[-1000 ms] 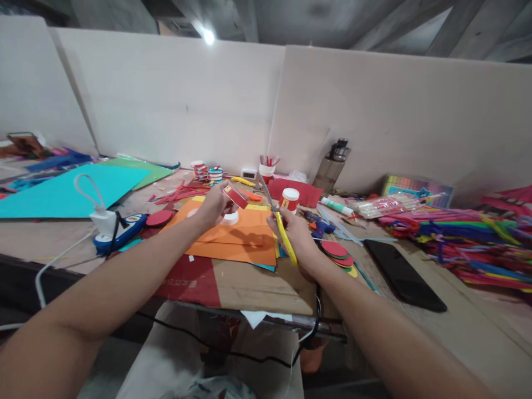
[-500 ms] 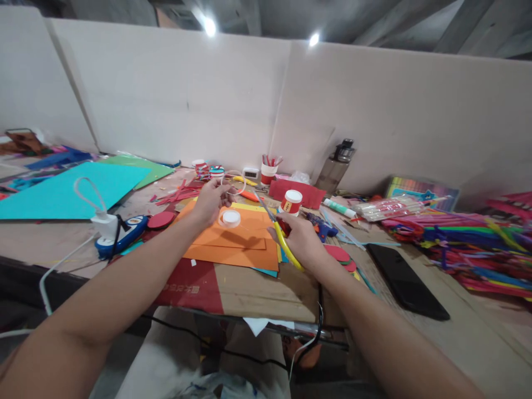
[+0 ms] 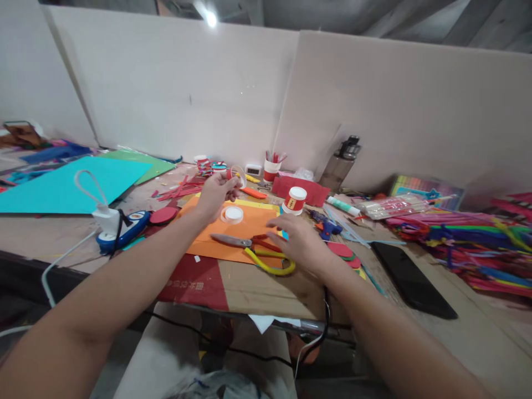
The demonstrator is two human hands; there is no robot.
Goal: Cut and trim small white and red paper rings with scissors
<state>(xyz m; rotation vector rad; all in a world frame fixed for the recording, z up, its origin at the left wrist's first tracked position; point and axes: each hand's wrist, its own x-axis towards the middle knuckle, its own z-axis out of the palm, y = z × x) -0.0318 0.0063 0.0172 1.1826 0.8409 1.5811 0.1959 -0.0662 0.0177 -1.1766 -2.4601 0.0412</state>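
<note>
My left hand (image 3: 216,193) is raised over the orange paper (image 3: 233,231) and pinches a small clear ring-shaped piece with a red bit (image 3: 236,175). A white tape roll (image 3: 231,214) lies on the orange paper just below that hand. The yellow-handled scissors (image 3: 257,254) lie flat on the paper's near edge, blades pointing left. My right hand (image 3: 297,239) hovers just right of the scissor handles, fingers spread, holding nothing. A white-capped glue jar (image 3: 294,200) stands behind it.
A blue glue gun (image 3: 326,224), round paper discs (image 3: 343,254) and a black phone (image 3: 409,271) lie to the right, beside a heap of coloured sticks (image 3: 465,244). A charger plug and blue tape dispenser (image 3: 118,227) sit left, near a cyan sheet (image 3: 62,185). A bottle (image 3: 341,160) stands at the back wall.
My right hand has laid the scissors down on the orange paper and opened. My left hand swapped the red piece for a clear ring and stays raised.
</note>
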